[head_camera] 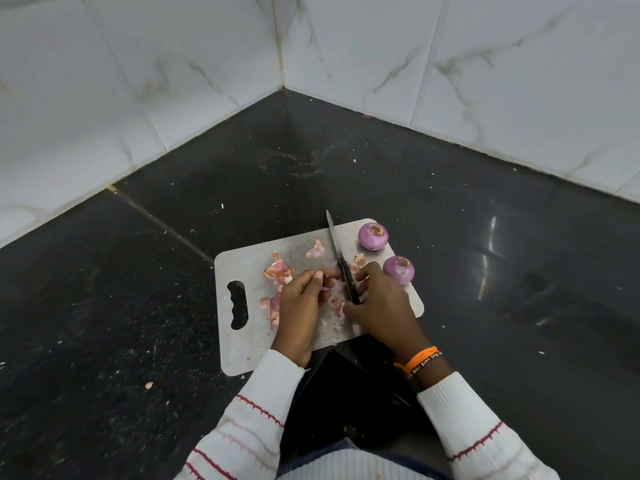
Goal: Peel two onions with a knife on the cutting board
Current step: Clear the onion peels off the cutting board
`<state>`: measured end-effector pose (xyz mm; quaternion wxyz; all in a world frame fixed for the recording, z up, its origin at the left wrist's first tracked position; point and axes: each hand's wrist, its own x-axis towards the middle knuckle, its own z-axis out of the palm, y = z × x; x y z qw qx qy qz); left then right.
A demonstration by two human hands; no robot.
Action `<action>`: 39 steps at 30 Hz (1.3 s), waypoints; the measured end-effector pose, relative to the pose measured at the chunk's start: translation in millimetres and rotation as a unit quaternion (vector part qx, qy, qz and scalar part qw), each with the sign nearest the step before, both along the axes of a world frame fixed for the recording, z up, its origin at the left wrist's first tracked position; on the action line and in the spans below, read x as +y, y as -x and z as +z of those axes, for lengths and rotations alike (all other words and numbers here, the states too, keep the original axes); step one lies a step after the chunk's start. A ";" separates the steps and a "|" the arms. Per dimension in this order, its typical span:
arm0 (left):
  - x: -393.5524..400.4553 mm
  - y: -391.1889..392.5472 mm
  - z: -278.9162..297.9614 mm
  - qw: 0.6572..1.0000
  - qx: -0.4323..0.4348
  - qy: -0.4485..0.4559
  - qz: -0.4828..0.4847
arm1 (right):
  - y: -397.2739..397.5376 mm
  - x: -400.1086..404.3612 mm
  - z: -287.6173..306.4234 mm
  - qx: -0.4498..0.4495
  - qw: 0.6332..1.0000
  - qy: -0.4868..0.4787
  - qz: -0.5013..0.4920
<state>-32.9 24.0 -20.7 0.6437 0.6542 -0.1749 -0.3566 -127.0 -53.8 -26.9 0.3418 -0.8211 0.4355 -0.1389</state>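
Now: right hand (377, 299) fingers curled on knife (341, 263) handle; left hand (301, 299) pinching skin scrap (327, 289). Both peeled onions (372, 236) (399, 270) at cutting board (242, 341) right edge. Probably smooth, slick, roll-prone; best cupped around sides. Loose skins (277, 270) papery, light.

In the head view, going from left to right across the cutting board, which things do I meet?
Handle slot → heap of onion skins → left hand → knife → right hand → nearer peeled onion.
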 end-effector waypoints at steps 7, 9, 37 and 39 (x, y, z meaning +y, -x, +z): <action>5.0 -2.5 -1.5 1.000 0.008 0.014 0.002 | 4.1 -6.3 5.4 -0.096 0.969 -0.220 -0.063; 5.8 -2.5 -2.0 1.000 0.010 0.018 0.003 | 4.3 -6.1 6.7 -0.159 0.933 -0.310 -0.091; 11.8 -4.0 -7.2 1.000 0.008 0.006 -0.001 | 35.8 5.5 -22.0 0.136 0.960 0.233 -0.071; 12.7 -3.9 -8.1 1.000 0.009 0.006 0.001 | 31.0 7.7 -22.3 0.148 0.963 0.218 -0.059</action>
